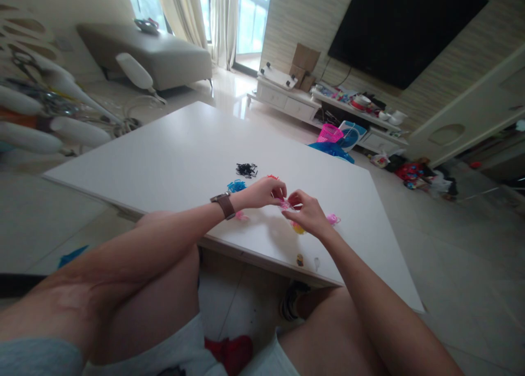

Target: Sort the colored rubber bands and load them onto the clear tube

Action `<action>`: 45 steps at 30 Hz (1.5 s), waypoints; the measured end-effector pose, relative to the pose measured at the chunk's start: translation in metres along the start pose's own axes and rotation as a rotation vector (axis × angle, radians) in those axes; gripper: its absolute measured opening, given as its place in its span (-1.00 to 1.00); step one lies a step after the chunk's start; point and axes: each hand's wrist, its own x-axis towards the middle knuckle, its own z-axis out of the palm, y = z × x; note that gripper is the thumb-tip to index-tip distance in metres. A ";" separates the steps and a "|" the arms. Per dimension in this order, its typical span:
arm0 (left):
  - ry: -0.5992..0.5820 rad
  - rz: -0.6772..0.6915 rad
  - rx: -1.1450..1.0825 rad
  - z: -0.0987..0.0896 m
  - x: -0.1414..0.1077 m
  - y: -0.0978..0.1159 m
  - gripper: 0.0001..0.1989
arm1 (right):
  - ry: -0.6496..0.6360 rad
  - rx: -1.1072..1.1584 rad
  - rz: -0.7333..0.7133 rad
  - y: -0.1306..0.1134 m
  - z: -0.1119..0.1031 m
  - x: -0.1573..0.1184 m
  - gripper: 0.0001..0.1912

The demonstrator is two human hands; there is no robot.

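Over the white table (197, 141), my left hand (264, 192) and my right hand (307, 211) meet, fingers pinched on a small pink-and-clear item (285, 204). It looks like thin plastic with pink bits, but its exact kind is too small to tell. A brown-strapped watch (224, 204) is on my left wrist. Piles of small strip-like pieces lie around: black pieces (246, 170), blue pieces (237, 186) and pink pieces (241, 216). Yellow pieces (299, 229) and red pieces (273, 177) are partly hidden by my hands. To the right sits a pink-purple pile (333, 219).
Near the table's front edge lie a small dark-and-yellow object (299, 260) and a small clear object (316, 263). Beyond the table stand a low cabinet (287, 100), a pink basket (329, 133) and a beige bench (176, 67). White lamp-like parts (82, 130) crowd the left.
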 end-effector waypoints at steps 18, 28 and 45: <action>0.074 0.121 -0.128 0.000 -0.001 0.008 -0.63 | 0.023 0.299 0.120 -0.004 -0.003 0.004 -0.65; 0.383 0.067 -0.238 -0.012 0.000 0.012 -0.83 | 0.089 0.562 0.124 -0.003 -0.008 0.007 -0.45; -0.382 -0.813 0.390 -0.109 -0.039 -0.066 -0.90 | 0.171 0.540 0.021 -0.011 -0.016 0.005 -0.47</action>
